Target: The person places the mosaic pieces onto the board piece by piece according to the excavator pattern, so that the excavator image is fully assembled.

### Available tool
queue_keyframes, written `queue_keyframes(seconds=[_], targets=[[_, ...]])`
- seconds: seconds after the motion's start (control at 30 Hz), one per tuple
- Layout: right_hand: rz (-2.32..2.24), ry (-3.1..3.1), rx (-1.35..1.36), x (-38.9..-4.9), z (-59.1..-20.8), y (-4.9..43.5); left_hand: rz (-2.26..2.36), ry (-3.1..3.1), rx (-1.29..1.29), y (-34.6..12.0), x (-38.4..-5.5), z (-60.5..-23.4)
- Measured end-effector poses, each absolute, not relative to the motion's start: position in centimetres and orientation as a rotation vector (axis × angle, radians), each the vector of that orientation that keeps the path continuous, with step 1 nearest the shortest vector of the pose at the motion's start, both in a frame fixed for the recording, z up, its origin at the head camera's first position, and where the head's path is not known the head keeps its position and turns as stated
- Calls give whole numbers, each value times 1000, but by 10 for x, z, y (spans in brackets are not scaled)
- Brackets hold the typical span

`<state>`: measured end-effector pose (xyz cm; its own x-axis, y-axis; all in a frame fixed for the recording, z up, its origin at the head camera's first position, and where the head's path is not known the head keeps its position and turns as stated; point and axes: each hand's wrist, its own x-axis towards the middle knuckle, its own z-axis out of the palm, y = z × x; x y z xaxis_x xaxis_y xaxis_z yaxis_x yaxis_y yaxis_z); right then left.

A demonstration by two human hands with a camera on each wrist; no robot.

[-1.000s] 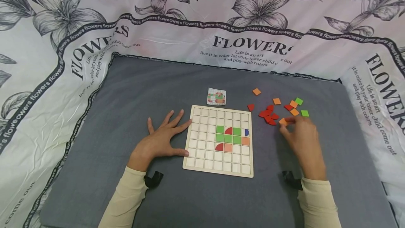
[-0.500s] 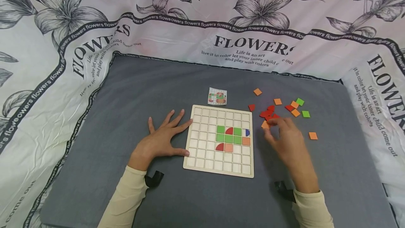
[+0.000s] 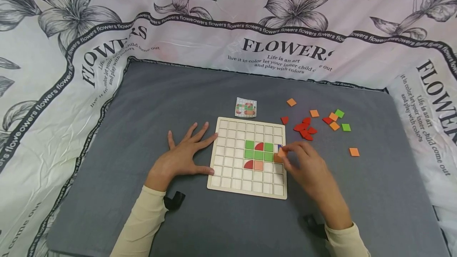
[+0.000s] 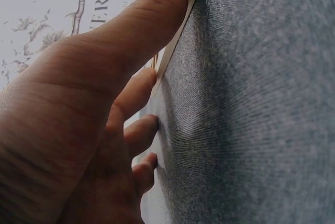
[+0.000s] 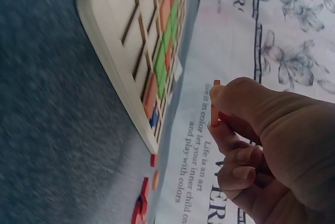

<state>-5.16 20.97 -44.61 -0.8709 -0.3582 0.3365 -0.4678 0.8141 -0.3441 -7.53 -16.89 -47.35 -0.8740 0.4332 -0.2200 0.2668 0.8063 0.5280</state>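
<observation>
My right hand [image 3: 310, 171] pinches an orange square tile [image 3: 282, 152] between thumb and fingers, above the right edge of the wooden grid board [image 3: 228, 132]. In the right wrist view the tile [image 5: 215, 103] is held edge-on, apart from the board. My left hand [image 3: 180, 160] lies spread at the board's left side, thumb and index fingertip touching its rim. On the board sit several green squares [image 3: 258, 155], red quarter-circle tiles [image 3: 248, 164], a paler orange square [image 3: 258, 165] and another orange square [image 3: 277, 158] in shadow. A blue-and-white tile is partly hidden behind the held one.
A small printed pattern card [image 3: 246, 107] lies behind the board. Red petal-shaped tiles [image 3: 305, 128], orange squares [image 3: 291, 102] and green squares [image 3: 346, 127] are scattered to the right. One orange square [image 3: 354, 152] lies apart. Flower-printed cloth [image 3: 200, 43] surrounds the grey table.
My right hand has moved left from the loose tiles to above the board, carrying an orange tile. A separate orange square came to lie at the far right. The left hand stayed still.
</observation>
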Motion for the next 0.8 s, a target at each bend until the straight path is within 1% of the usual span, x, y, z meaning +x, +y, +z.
queue_keyframes(seconds=[0.47,0.8], targets=[[575,-2733,828,-41,-461,196,720,2672,539,-170,-75,-472],[520,-2844,787,-36,-464,191,725,2672,543,-170,-75,-473]])
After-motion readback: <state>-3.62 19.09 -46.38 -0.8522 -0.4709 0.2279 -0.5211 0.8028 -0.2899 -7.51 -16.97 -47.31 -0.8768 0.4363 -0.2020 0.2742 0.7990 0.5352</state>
